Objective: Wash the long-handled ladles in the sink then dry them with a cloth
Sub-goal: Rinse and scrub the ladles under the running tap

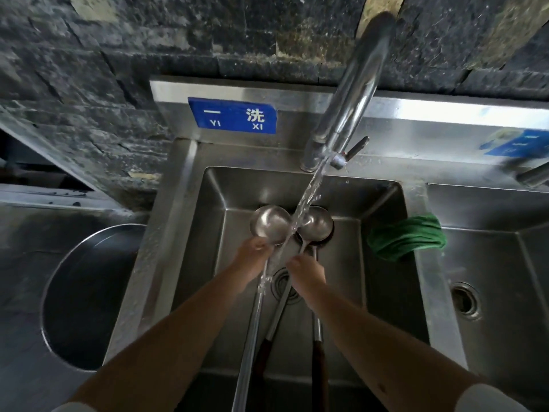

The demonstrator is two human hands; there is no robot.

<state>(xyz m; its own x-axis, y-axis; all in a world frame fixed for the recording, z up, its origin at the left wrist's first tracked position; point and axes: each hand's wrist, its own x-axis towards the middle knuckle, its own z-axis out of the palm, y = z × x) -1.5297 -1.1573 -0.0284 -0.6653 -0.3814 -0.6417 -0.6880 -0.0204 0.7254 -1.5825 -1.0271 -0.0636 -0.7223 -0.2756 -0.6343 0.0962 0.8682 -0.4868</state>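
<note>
Two steel ladles lie in the left sink basin (383,263) with their bowls side by side. My left hand (252,251) grips the left ladle (269,223) just below its bowl. My right hand (306,273) holds the neck of the right ladle (318,223). Their long handles run down toward me, and a third dark-gripped handle (319,346) lies beside them. Water streams from the tap (350,93) and falls between the two bowls. A green cloth (407,237) is draped over the divider to the right of the basin.
A second basin (490,263) with a drain lies to the right. A large round steel bowl (86,295) sits in the counter at left. A blue sign (233,115) is stuck on the steel backsplash under a dark stone wall.
</note>
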